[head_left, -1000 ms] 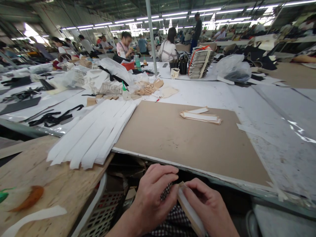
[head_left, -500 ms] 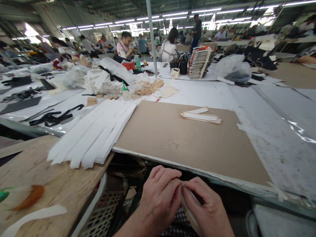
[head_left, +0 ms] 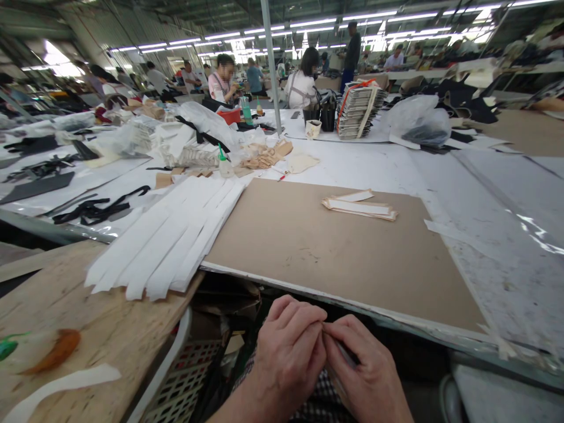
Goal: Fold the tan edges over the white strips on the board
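My left hand (head_left: 291, 346) and my right hand (head_left: 368, 364) meet low in the middle of the view, just short of the table edge. Between them is a narrow beige strip (head_left: 338, 385), running down below my right hand. The right thumb and fingers pinch it near its upper end. The left fingers are curled closed against the same end, which they mostly hide. Beyond my hands, a small stack of white-faced strips with tan edges (head_left: 359, 207) lies on the brown board (head_left: 282, 235).
Long white strips (head_left: 163, 235) lie fanned out left of the board. A wooden board (head_left: 88, 317) at lower left carries a bottle (head_left: 44, 351) and a curved white strip (head_left: 66, 385). Below is a plastic basket (head_left: 187, 376). Behind stands a tied stack (head_left: 359, 110); people work farther off.
Both hands stay together at the strip's end. The right hand has shifted slightly left, its fingers closer to the left hand, and less of the strip shows.
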Motion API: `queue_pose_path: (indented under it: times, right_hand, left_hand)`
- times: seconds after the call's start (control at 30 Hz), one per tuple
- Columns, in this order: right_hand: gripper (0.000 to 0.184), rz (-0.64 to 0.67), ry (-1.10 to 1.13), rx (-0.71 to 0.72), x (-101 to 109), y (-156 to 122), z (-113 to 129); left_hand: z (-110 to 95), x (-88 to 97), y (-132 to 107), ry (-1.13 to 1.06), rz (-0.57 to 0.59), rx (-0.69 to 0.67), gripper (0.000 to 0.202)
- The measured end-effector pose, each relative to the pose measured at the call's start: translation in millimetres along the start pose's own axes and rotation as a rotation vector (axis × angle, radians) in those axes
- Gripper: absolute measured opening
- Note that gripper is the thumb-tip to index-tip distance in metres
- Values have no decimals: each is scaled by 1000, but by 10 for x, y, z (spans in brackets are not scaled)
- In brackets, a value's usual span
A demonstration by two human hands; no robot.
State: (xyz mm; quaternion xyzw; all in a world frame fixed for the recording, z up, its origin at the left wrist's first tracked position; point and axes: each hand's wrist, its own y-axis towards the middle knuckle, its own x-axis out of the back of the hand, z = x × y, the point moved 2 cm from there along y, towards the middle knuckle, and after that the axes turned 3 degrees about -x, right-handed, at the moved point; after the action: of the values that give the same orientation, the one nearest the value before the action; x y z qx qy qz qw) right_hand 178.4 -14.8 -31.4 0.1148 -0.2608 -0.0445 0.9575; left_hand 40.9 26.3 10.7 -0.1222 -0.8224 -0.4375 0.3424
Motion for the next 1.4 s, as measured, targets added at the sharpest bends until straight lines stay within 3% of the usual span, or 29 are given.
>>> queue_pose_path:
  times: [0.3,0.6,0.7,0.83,1.1,1.23,1.3,1.4]
  right_hand:
    - [17,52,82,-27,25,49,58]
    - [20,136,154,-151,33,52,46]
    - [23,151,225,-254,7,48,24]
    - [28,175,373,-416,-25,34,0]
    - [33,205,498,-546,-35,49,-25]
    - [36,183,596,-605,-21,71,9]
    - [36,168,617,-610,-14,81,30]
    - [37,154,617,-626,-16,87,38]
  left_hand:
    - [3,-25,-24,-12,-142,52,20]
    - [51,53,-9,-8,-161,71,19]
    - [82,92,-3,-67,-126,145,18]
    - [172,125,32,-309,23,377,18]
    - [372,105,66,-784,279,746,11]
    - [399,23,-10,-1091,290,891,11]
    - [411,-28,-54,-1240,248,956,22]
    - [443,-82,-98,-1448,152,1028,22]
